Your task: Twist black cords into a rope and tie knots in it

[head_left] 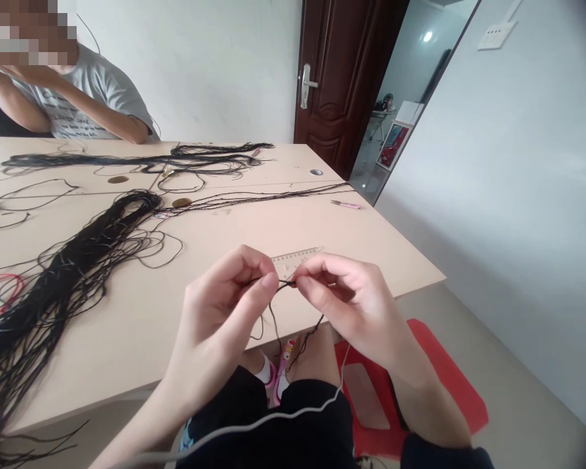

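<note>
The left hand (219, 312) and right hand (346, 306) meet in front of the body, each pinching a thin black cord (286, 284) between thumb and curled fingers. On the left, the thumb (267, 282) presses together with the forefinger; on the right, the thumb and forefinger close on the cord the same way, though the exact contact is partly hidden. Only a short span of cord shows between the two pinches, with loose ends hanging toward the lap. Keeping the pinches this close should give fine control, and light, even tension should stop so thin a cord from slipping or kinking. Both forearms angle inward from the lower corners of the view, with the wrists bent and the hands held just past the edge of a pale wooden table (395, 260). A clear plastic ruler (295, 256) lies on the table just beyond the hands. Farther left spreads a large bundle of black cords (63, 280), with more strands across the tabletop and a pink-handled tool (346, 204) near the far edge. A co-worker (92, 98) sits across the table, with one arm raised toward the head. A red mat (449, 371) lies on the floor to the right.
</note>
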`<state>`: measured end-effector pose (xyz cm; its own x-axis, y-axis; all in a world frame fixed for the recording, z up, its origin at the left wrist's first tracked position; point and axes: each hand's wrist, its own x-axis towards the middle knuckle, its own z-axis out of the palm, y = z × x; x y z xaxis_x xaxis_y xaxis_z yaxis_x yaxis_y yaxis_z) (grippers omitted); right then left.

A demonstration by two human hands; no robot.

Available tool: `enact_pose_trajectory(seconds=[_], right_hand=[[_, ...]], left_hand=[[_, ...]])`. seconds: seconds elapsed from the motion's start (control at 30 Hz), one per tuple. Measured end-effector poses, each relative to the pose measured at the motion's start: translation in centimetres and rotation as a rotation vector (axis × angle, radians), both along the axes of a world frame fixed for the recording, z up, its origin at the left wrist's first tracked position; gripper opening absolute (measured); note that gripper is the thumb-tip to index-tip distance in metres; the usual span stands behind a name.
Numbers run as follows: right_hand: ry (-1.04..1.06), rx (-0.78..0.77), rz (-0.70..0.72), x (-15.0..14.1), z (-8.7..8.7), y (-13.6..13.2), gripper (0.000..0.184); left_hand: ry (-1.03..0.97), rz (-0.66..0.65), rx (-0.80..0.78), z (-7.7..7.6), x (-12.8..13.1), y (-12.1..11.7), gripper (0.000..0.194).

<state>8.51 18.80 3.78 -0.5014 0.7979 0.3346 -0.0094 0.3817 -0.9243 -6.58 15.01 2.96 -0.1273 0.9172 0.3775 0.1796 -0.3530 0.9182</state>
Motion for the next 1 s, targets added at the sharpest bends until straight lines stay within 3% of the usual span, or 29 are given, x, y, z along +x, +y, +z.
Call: enact_pose_trajectory(seconds=[0.13,0.4,0.6,1.0], right_hand=[[0.028,-0.033,0.034,0.1,0.1,0.0,0.010],[0.072,-0.302,0.155,0.5,1.7,-0.2,0.007],[0.127,-0.263,0.186,0.5,1.0,-0.4,0.010],[0.133,-0.158,0.161,0.7,0.6,-0.7,0.008]], left_hand=[[0.099,0.026,-0.084,0.9,-0.1,-0.2,0.013],[-0.042,-0.131,-0.138,0.8,-0.3,0.1,0.011],[-0.008,-0.111,-0.145,0.3,-0.5,0.0,0.016],[-0.044,-0.195,-0.104,0.2,-0.4,0.3,0.013]])
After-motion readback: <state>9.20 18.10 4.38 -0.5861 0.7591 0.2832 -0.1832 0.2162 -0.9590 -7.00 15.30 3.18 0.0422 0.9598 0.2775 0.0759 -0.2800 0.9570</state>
